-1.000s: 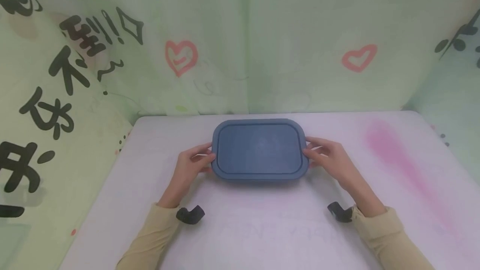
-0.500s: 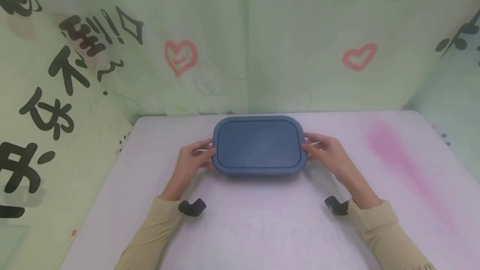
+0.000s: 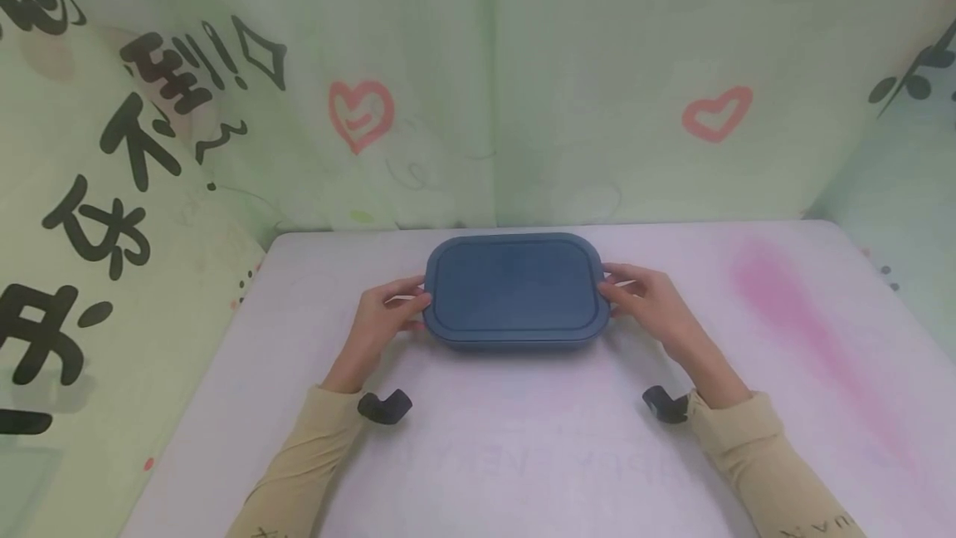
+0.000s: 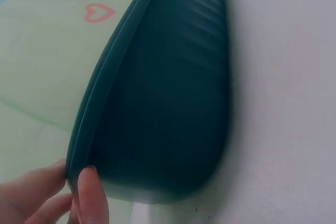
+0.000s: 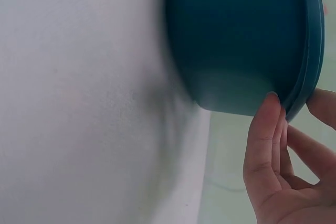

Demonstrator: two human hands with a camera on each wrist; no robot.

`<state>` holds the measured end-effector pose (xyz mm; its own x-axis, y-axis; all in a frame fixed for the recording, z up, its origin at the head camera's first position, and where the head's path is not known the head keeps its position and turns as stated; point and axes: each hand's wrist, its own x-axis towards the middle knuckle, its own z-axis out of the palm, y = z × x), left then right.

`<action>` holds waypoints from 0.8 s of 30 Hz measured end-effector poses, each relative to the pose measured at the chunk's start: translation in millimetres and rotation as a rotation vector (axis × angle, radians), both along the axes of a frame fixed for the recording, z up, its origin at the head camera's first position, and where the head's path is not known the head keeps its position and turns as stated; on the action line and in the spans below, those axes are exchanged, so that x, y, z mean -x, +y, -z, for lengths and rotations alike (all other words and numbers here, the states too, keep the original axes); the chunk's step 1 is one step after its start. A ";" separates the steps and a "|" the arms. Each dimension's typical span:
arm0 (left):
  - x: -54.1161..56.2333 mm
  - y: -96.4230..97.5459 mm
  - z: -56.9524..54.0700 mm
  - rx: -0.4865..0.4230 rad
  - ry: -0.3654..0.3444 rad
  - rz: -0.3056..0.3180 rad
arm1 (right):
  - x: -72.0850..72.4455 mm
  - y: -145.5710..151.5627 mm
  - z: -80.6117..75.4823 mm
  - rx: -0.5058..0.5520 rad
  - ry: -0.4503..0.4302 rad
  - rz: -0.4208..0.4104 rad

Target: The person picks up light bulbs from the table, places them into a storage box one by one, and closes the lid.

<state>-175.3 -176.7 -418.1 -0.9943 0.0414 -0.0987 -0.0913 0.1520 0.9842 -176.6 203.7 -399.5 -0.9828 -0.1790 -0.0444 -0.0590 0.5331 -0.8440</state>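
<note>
A blue rectangular lidded food box (image 3: 517, 287) with rounded corners is at the back middle of the table in the head view. My left hand (image 3: 384, 314) grips the rim at its left end, thumb on top and fingers beneath. At the opposite end my right hand (image 3: 648, 305) pinches the rim in the same way. Ridges run along part of the box's side wall (image 4: 168, 87) in the left wrist view. Its underside lies at or just over the table; whether it touches I cannot tell. The lid (image 3: 517, 281) covers whatever is inside.
The white table (image 3: 515, 455) carries a pink smear (image 3: 784, 305) on the right. A pale green curtain (image 3: 597, 40) with hearts and writing hangs right behind the back edge and along both sides.
Both hands and the box have shifted slightly toward the back of the table. The box's front wall shows a little more than before. Both hands keep their hold.
</note>
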 end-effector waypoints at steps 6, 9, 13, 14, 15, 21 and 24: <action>2.0 0.2 4.2 0.021 -0.014 0.000 | 1.5 0.5 2.7 -0.011 -0.008 -0.001; 2.3 0.3 4.9 0.024 -0.015 0.008 | 1.6 0.4 3.4 -0.009 -0.017 0.000; 2.9 0.4 5.7 0.002 -0.028 0.014 | 2.0 0.4 4.6 -0.007 -0.020 0.001; 2.9 0.3 5.9 -0.003 -0.032 0.013 | 2.1 0.5 4.9 -0.004 -0.019 0.002; 2.7 0.2 6.1 -0.003 -0.034 0.013 | 2.4 0.6 5.2 0.000 -0.017 0.001; 1.4 0.0 5.9 -0.005 -0.042 -0.002 | 2.9 -0.6 5.4 0.025 -0.005 0.001; 1.7 0.7 5.9 -0.008 -0.052 -0.008 | 3.3 -1.2 5.6 0.038 -0.008 0.001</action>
<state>-177.0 -176.0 -423.9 -0.9881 0.0349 -0.1499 -0.1435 0.1432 0.9792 -179.9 202.5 -405.1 -0.9826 -0.1799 -0.0450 -0.0521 0.5007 -0.8640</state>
